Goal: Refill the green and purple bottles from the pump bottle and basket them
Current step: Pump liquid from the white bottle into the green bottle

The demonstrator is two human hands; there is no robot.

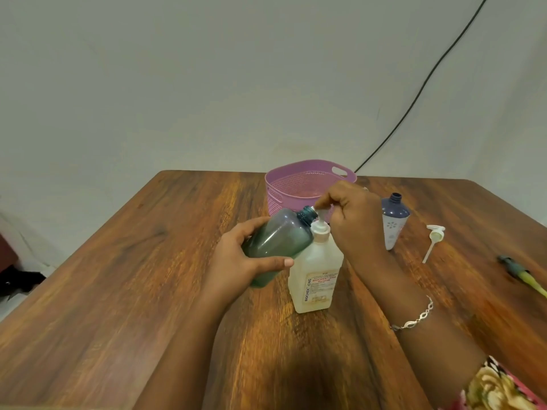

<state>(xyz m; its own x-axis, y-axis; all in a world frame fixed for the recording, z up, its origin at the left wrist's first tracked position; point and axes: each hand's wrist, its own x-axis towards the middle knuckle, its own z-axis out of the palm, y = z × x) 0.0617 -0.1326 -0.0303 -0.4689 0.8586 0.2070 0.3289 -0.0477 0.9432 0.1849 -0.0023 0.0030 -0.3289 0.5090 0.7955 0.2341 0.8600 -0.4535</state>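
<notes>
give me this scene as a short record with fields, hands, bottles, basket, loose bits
left hand: holds the translucent green plastic bottle tilted, open neck at the pump spout
right hand: fingers on the head of the white plastic pump bottle, which stands upright on the wooden table
purple bottle: uncapped, standing right of the hands
pink woven plastic basket: behind the bottles, looks empty
loose parts: white pump cap with tube, green pump piece, lying at right

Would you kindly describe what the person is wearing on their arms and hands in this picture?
Both forearms are bare, with no gloves. The right wrist carries a slim silver chain bracelet with leaf-shaped links. At the lower right corner, a floral sleeve shows in pink, cream and dark tones. The left hand and left wrist show no jewellery; no left sleeve is in view.
</notes>
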